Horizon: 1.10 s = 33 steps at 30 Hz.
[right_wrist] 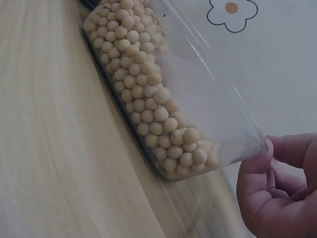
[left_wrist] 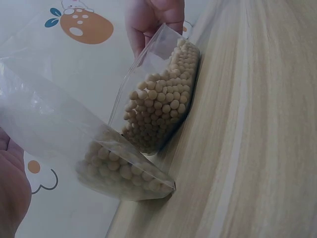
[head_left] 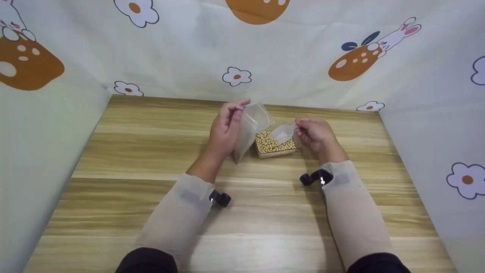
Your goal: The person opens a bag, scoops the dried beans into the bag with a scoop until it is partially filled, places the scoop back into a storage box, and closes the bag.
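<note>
My left hand (head_left: 226,127) holds a clear plastic bag (head_left: 247,131) by its upper side, its mouth spread toward the right. Soybeans (left_wrist: 121,166) fill the bag's bottom in the left wrist view. Just right of it on the table stands a clear rectangular container (head_left: 278,154), with more soybeans (head_left: 264,141) in it, heaped unevenly. With thumb and fingers my right hand (head_left: 317,134) pinches the handle of a translucent white scoop (head_left: 282,133). The scoop's bowl overlaps the soybeans in the head view. In the right wrist view, the fingertips (right_wrist: 265,151) are by the container's upper corner.
The wooden table (head_left: 144,151) meets a patterned cloth wall (head_left: 189,57) behind the container, with more cloth on both sides. Black wrist cameras sit on the left sleeve (head_left: 178,208) and the right sleeve (head_left: 356,212).
</note>
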Motion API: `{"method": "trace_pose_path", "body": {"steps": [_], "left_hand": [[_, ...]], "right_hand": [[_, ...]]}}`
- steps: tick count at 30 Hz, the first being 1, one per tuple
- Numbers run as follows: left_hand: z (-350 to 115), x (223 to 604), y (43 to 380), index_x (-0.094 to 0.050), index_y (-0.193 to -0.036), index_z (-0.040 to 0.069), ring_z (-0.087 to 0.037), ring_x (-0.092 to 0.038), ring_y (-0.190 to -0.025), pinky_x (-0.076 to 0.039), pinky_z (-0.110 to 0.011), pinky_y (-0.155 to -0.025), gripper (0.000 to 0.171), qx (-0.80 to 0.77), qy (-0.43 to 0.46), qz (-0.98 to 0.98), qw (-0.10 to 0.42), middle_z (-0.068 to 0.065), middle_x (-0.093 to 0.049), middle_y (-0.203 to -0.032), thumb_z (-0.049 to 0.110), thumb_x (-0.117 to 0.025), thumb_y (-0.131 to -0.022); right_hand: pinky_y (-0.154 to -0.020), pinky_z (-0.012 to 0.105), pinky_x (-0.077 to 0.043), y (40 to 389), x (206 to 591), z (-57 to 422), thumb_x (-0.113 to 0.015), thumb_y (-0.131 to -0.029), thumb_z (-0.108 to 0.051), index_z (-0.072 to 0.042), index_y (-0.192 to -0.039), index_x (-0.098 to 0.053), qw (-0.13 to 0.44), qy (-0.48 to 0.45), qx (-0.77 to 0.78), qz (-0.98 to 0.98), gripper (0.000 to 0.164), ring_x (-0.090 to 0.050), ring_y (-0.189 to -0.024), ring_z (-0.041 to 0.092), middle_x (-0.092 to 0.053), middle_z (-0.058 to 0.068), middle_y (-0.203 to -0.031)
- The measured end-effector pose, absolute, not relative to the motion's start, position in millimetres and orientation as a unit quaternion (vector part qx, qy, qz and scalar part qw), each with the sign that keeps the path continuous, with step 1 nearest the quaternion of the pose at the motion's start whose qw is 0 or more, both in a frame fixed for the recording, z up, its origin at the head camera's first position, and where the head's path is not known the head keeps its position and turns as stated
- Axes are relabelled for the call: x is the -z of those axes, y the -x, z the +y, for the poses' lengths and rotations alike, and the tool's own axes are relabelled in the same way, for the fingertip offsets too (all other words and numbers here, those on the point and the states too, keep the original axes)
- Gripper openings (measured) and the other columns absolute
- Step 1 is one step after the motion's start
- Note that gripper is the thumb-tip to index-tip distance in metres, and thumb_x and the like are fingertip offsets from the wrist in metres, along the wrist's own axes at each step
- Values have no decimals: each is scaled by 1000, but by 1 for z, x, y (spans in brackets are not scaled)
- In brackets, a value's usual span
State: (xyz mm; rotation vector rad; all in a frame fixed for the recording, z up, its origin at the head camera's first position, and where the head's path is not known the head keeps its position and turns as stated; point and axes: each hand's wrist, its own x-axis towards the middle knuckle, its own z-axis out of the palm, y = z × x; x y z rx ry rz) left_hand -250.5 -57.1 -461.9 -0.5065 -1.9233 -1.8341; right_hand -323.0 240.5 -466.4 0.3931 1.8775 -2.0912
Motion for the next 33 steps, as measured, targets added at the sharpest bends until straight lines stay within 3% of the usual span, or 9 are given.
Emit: {"method": "trace_pose_path", "body": {"steps": [3, 7, 21, 27, 33], "left_hand": [[-57, 462, 251, -57, -119, 6, -15, -61, -141, -47, -35, -123, 17, 661, 182, -695, 217, -4, -69, -147, 19, -47, -115], [-57, 461, 250, -57, -119, 6, -14, -61, -142, -47, -35, -123, 17, 659, 181, -697, 217, -3, -69, -146, 18, -47, -115], [-56, 462, 251, -58, -119, 4, -17, -62, -141, -47, -36, -123, 18, 660, 193, -690, 226, -6, -69, -146, 17, -47, -115], [-56, 462, 252, -58, -119, 3, -16, -61, -141, -47, -36, -123, 18, 660, 194, -689, 228, -7, -70, -145, 16, -47, -115], [-56, 462, 252, -58, -119, 2, -16, -62, -141, -46, -35, -124, 17, 661, 195, -686, 233, -8, -70, -145, 14, -47, -114]], "right_hand": [[-57, 16, -54, 322, 468, 240, -66, -105, -7, 4, -101, -73, 149, -144, 741, 638, 13, -67, -62, 9, -72, 3, -70], [-57, 16, -54, 320, 470, 240, -68, -104, -7, 3, -99, -74, 144, -156, 748, 628, 12, -66, -63, 10, -71, 3, -71], [-58, 18, -57, 318, 473, 243, -67, -104, -7, 8, -117, -65, 123, -185, 767, 602, 20, -65, -61, 10, -72, 4, -74], [-61, 19, -60, 318, 465, 248, -70, -102, -5, 3, -102, -73, 127, -200, 793, 561, 8, -68, -63, 10, -73, 5, -75], [-62, 18, -60, 318, 455, 251, -70, -103, -6, 2, -99, -75, 130, -196, 813, 532, 10, -68, -62, 11, -75, 7, -76]]}}
